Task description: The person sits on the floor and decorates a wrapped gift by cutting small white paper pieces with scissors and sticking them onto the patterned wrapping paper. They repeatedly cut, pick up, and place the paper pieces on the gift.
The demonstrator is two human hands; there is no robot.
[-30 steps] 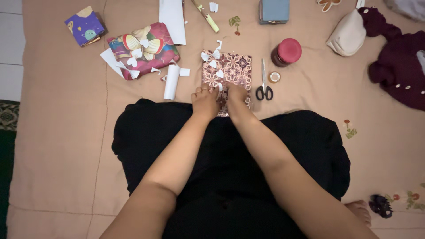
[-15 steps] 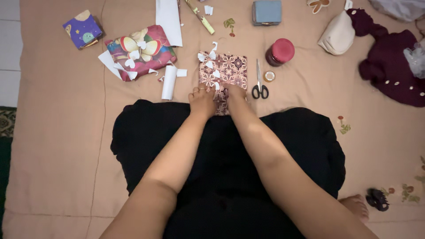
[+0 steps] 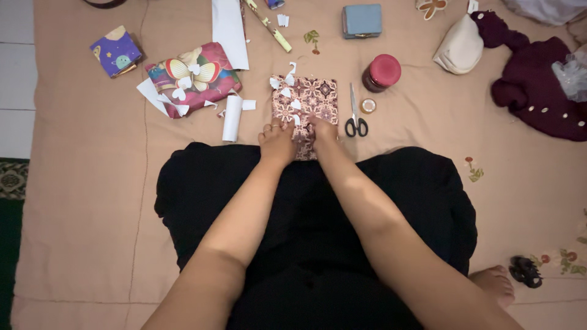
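A flat package wrapped in maroon patterned paper (image 3: pixel 315 98) lies on the beige sheet in front of my black-clad lap. Several small white paper shapes (image 3: pixel 285 85) sit on its left side. My left hand (image 3: pixel 276 142) presses on the package's near left edge with fingers curled. My right hand (image 3: pixel 322 131) rests on the near middle of the package, fingertips down on a white piece. Neither hand lifts the package.
Black-handled scissors (image 3: pixel 354 116), a small tape roll (image 3: pixel 368 106) and a red-lidded jar (image 3: pixel 381 72) lie right of the package. A white paper roll (image 3: pixel 232 117), a butterfly-decorated parcel (image 3: pixel 194 78) and a purple box (image 3: pixel 115 51) lie left. A dark red garment (image 3: pixel 538 91) is far right.
The view has shifted slightly, so everything sits a little lower and to the right. Both hands stay on the package's near edge with only small finger movements.
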